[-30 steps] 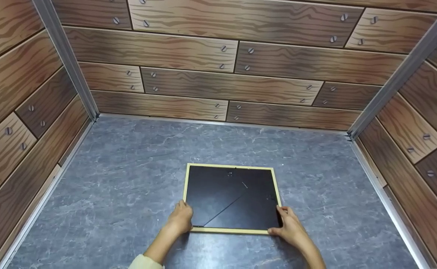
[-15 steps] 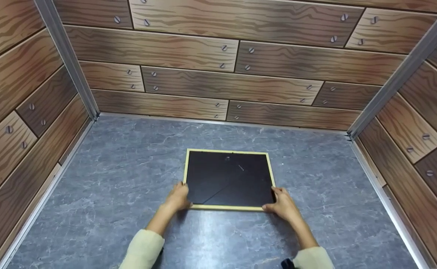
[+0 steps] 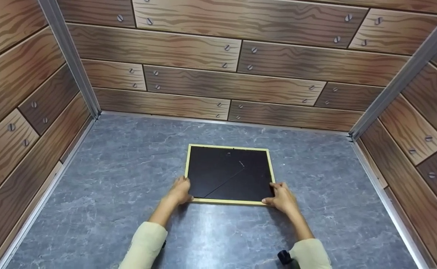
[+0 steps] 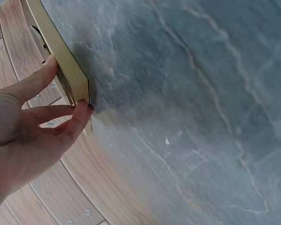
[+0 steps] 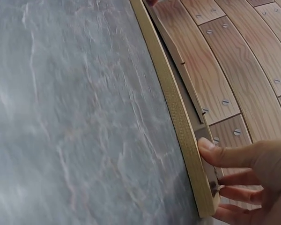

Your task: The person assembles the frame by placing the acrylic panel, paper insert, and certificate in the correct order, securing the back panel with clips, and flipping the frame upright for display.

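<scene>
A picture frame (image 3: pixel 229 173) with a pale wood border lies back-up, its black backing board showing, on the grey marbled surface (image 3: pixel 129 172). My left hand (image 3: pixel 183 189) pinches its near left corner. In the left wrist view the thumb lies on top of the frame corner (image 4: pixel 68 70), and my left hand (image 4: pixel 68 89) curls its fingers at the edge. My right hand (image 3: pixel 275 193) grips the near right corner. The right wrist view shows the frame's wooden edge (image 5: pixel 175 110) with my right hand (image 5: pixel 210 168) wrapped round its end. Whether the frame is lifted off the surface is unclear.
Wood-patterned panels with printed screws wall in the surface at the back (image 3: pixel 233 86), left (image 3: pixel 20 119) and right (image 3: pixel 420 134). Grey metal strips (image 3: pixel 69 56) stand in the corners. Cream sleeves cover both forearms, and a dark wrist mount (image 3: pixel 282 257) shows at the bottom.
The frame has moved away from me toward the back wall, with both hands still on its near corners. More of my forearms and sleeves has come into view.
</scene>
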A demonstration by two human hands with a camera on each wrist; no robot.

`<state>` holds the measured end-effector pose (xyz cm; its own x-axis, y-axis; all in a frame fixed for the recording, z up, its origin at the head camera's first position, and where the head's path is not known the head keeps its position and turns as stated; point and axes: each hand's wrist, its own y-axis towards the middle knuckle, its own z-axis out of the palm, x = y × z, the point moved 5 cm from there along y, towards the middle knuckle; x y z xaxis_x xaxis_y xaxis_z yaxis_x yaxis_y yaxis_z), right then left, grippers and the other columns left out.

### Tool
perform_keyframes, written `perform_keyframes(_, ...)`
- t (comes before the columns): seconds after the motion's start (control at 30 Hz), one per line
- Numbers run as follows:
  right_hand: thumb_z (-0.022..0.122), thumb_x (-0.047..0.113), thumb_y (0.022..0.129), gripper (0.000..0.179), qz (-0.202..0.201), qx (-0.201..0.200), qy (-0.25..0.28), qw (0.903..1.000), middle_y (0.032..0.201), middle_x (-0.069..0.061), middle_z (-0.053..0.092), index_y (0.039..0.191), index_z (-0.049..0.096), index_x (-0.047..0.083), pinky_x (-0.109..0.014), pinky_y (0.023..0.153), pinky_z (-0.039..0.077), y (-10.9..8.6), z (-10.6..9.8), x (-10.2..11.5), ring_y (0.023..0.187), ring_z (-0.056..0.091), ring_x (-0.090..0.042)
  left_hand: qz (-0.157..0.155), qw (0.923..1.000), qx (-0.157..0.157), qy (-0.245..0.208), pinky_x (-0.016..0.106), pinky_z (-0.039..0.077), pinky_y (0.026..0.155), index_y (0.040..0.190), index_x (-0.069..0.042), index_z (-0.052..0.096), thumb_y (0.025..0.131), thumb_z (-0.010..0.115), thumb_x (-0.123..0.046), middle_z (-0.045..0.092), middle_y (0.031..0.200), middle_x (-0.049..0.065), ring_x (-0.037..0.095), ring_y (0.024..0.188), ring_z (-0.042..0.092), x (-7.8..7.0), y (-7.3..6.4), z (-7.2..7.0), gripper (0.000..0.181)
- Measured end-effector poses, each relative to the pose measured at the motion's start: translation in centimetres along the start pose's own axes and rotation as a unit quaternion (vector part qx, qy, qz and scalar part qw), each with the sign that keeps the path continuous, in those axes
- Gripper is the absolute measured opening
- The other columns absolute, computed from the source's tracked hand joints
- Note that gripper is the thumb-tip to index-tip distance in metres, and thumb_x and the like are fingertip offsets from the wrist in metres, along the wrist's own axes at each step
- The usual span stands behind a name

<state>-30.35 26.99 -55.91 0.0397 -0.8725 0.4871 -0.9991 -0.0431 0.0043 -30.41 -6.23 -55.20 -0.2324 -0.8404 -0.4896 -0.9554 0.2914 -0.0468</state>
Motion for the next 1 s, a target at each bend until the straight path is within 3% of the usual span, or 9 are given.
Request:
perform_keyframes(0.3, 0.071, 0.02, 0.08, 0.058, -0.034, 0.03, 0.021, 0.9988, 0.114, -0.019, 0.045, 0.124, 0.05, -0.011, -0.049, 0.087, 0.037, -0.42, 0.15, 0.12, 0.107, 0.045, -0.038, -0.006, 0.9996, 0.015, 0.022, 0.048, 0.036, 0.094, 0.114, 0.025, 0.045, 0.07, 0.078, -0.006, 0.044, 0.108, 0.031, 0.046, 0.107, 0.043, -0.43, -0.09, -0.18, 0.063)
perform_keyframes(0.47, 0.073, 0.019, 0.078, 0.063, -0.024, 0.048, 0.016, 0.9984, 0.127, -0.025, 0.041, 0.126, 0.046, -0.013, -0.051, 0.095, 0.032, -0.25, 0.21, 0.36, 0.119, 0.037, -0.042, -0.019, 0.9992, 0.027, 0.021, 0.048, 0.035, 0.095, 0.114, 0.026, 0.044, 0.072, 0.077, -0.006, 0.044, 0.11, 0.033, 0.047, 0.109, 0.042, -0.7, 0.09, -0.12, 0.063)
perform_keyframes(0.63, 0.068, 0.014, 0.082, 0.063, -0.029, 0.085, 0.009, 0.9959, 0.142, -0.026, 0.028, 0.131, 0.039, -0.013, -0.053, 0.101, 0.024, -0.07, 0.39, 0.71, 0.127, 0.025, -0.044, -0.013, 0.9991, 0.013, 0.037, 0.047, 0.036, 0.094, 0.113, 0.026, 0.045, 0.07, 0.078, -0.008, 0.046, 0.108, 0.032, 0.046, 0.106, 0.045, -0.78, 0.19, 0.11, 0.063)
perform_keyframes(0.83, 0.069, 0.021, 0.082, 0.065, -0.071, 0.115, 0.003, 0.9908, 0.142, -0.026, 0.028, 0.132, 0.041, -0.01, -0.054, 0.101, 0.023, -0.12, 0.33, 0.99, 0.128, 0.025, -0.043, -0.011, 0.9992, 0.006, 0.039, 0.047, 0.038, 0.092, 0.11, 0.026, 0.046, 0.068, 0.079, -0.006, 0.046, 0.105, 0.032, 0.047, 0.102, 0.047, -0.62, 0.13, -0.04, 0.063)
perform_keyframes(1.0, 0.071, 0.015, 0.08, 0.06, -0.062, 0.102, 0.005, 0.9928, 0.141, -0.024, 0.032, 0.129, 0.046, -0.009, -0.053, 0.1, 0.025, 0.14, 0.14, 1.01, 0.127, 0.028, -0.043, 0.004, 0.9995, 0.024, 0.021, 0.048, 0.038, 0.092, 0.106, 0.024, 0.05, 0.07, 0.078, -0.008, 0.046, 0.106, 0.032, 0.046, 0.102, 0.047, -0.47, 0.42, -0.55, 0.056)
